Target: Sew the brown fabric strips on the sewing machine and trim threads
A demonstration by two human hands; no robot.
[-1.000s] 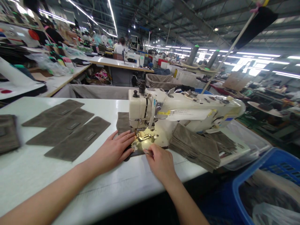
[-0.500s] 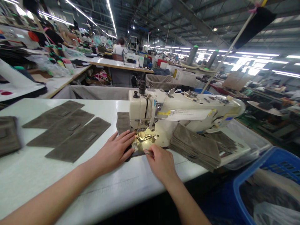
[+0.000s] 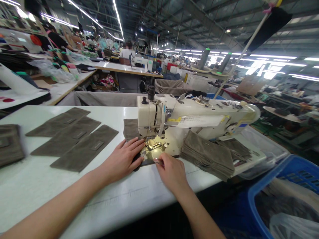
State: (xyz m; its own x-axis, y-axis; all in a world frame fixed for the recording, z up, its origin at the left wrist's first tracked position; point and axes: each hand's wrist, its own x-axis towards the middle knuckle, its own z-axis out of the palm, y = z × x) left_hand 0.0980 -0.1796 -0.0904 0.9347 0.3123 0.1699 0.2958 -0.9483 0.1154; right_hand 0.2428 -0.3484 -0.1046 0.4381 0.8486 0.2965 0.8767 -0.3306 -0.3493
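Note:
My left hand (image 3: 123,158) lies flat with fingers stretched out on a grey-brown fabric piece (image 3: 131,128) that runs under the presser foot (image 3: 154,145) of a cream sewing machine (image 3: 189,118). My right hand (image 3: 171,172) is closed in a pinch at the front of the lit needle plate, holding a small thin thing I cannot make out. A stack of folded grey-brown pieces (image 3: 208,156) rests just right of the needle.
Three grey-brown pieces with small patches (image 3: 84,147) lie fanned on the white table (image 3: 32,186) to the left, another pile (image 3: 10,144) at the far left. A blue bin (image 3: 284,205) stands at lower right. Other worktables and a person sit behind.

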